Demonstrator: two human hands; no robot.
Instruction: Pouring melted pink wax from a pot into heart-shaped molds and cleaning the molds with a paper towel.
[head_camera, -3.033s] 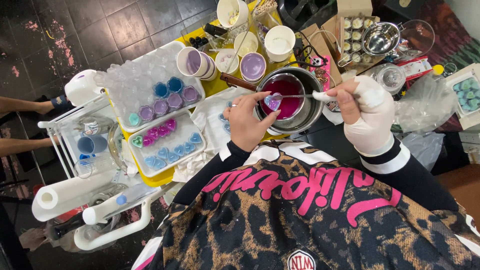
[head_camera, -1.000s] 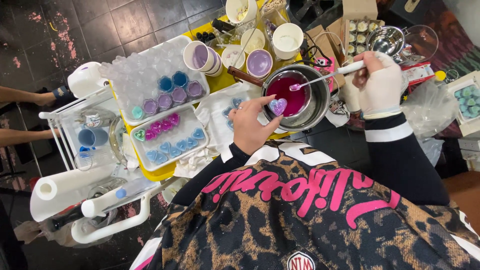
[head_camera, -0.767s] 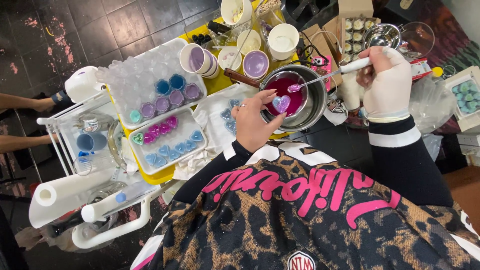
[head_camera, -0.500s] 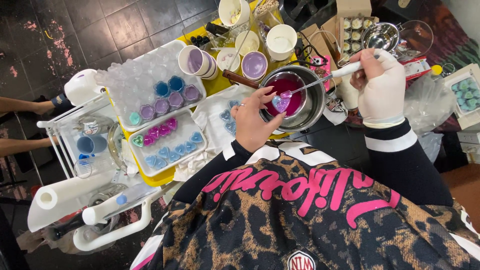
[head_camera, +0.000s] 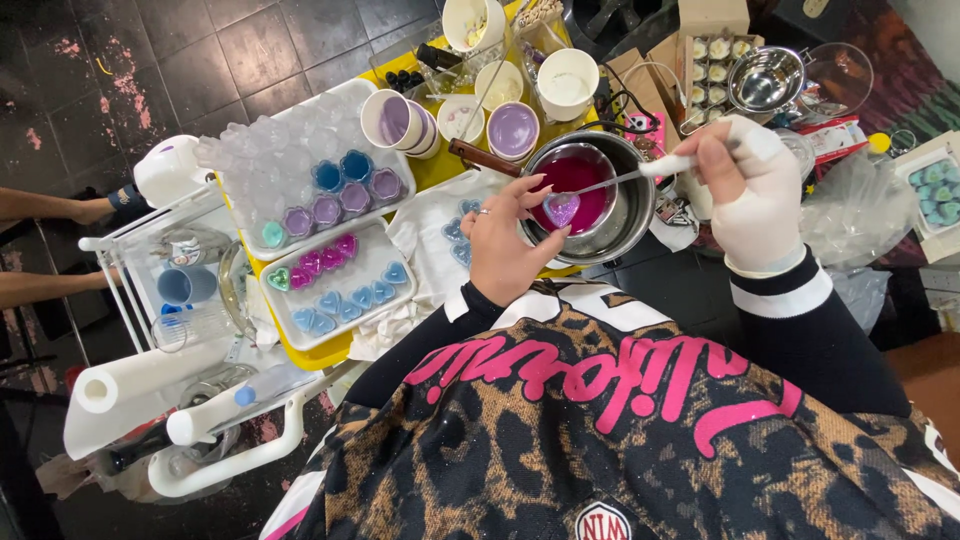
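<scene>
Leopard-print top with pink lettering, black sleeves with white cuffs, white-gloved right hand (head_camera: 755, 190), ringed left hand (head_camera: 505, 245).

Obscured and cropped items, head view

Spoon (head_camera: 640, 172): bowl hidden behind the heart mould (head_camera: 561, 208). Right hand (head_camera: 748, 190): fingertips concealed by glove. Blue-mould tray (head_camera: 938, 190): cut by right edge. Box of small cups (head_camera: 718, 60): contents too small to identify.

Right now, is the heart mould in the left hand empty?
No. The small heart mould pinched in the left hand over the metal pot already holds purple liquid.
</scene>
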